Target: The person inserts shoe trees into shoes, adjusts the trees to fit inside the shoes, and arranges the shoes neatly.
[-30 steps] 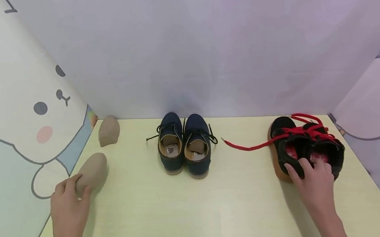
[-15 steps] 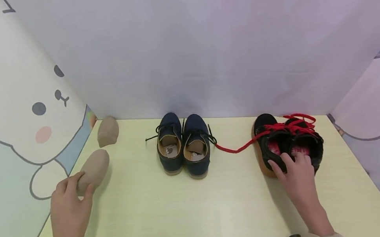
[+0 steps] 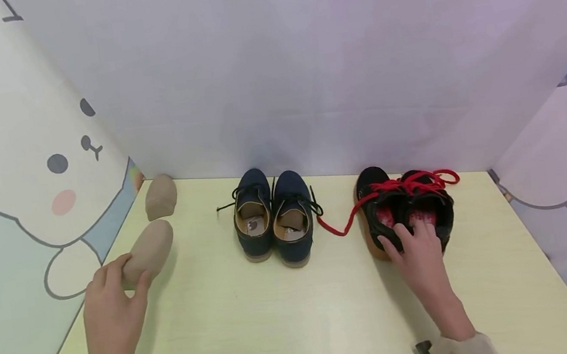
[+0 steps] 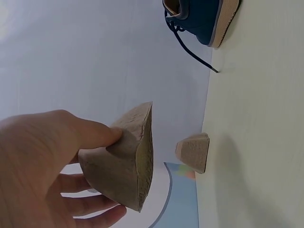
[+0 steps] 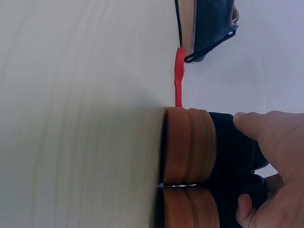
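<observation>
Black shoes (image 3: 402, 204) were on the right of the desk (image 3: 280, 319), contact beneath unclear; right hand (image 3: 420, 254) pinched them heel-end, likely the firmest hold. Left hand (image 3: 113, 304) pinched a paper insert (image 3: 149, 249), probably light, crushable. Red lace (image 3: 344, 233) trailed near navy shoes (image 3: 280, 224); wall (image 3: 273, 95) close behind, more room frontward.

A plain lavender-grey backdrop (image 3: 270, 66) and cartoon-printed side panels (image 3: 5, 158) border a pale yellow tabletop (image 3: 259, 327).

A beige, hollow, moulded-pulp shoe insert (image 3: 150, 249) is held raised at the left, rounded end pointing far; black shoes with trailing red laces and orange-brown soles (image 3: 399, 209) stand paired, toes far, at the right.
</observation>
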